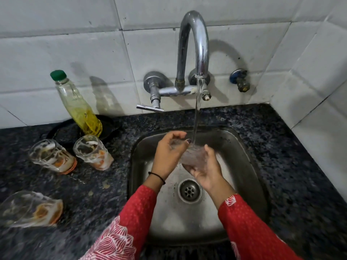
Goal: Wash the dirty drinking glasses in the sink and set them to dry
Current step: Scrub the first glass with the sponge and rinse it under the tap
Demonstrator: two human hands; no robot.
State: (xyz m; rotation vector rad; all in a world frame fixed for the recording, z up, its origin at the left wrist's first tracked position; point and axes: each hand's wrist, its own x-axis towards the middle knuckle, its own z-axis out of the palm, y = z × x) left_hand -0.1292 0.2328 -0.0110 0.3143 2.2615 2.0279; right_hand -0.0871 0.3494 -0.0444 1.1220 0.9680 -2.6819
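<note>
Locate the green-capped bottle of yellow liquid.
In the head view the bottle stands left of the sink, on a black dish by the tiled wall, just behind two dirty glasses.

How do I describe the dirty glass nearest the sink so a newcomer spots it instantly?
Start at the steel sink and move left onto the dark granite counter. The target glass sits just in front of the green-capped bottle of yellow liquid. Of the three smeared glasses there it is nearest the sink rim; the middle glass and the corner glass sit farther left.
</note>
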